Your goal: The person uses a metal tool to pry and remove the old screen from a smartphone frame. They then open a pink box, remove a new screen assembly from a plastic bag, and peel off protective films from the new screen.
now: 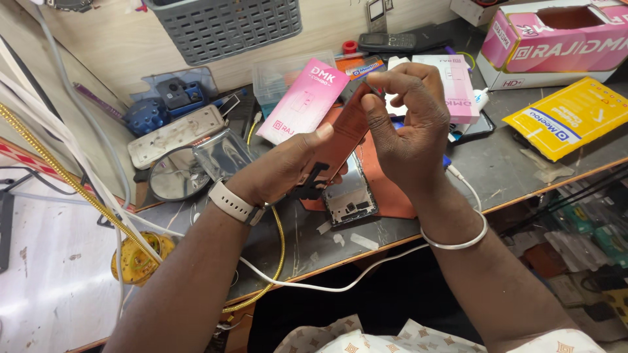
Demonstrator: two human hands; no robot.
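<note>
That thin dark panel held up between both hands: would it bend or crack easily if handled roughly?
The thin dark panel looks flat and very slim, so it is probably light and fairly stiff, yet likely fragile if flexed. The left hand supports its lower end while the right hand pinches only the top corner, which suggests careful handling. Its smooth face may be slippery.

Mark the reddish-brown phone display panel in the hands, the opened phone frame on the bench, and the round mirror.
Reddish-brown phone display panel (343,134), head view, middle of its face.
Opened phone frame (350,197), head view, bare inner board.
Round mirror (175,175), head view, glass centre.
</note>
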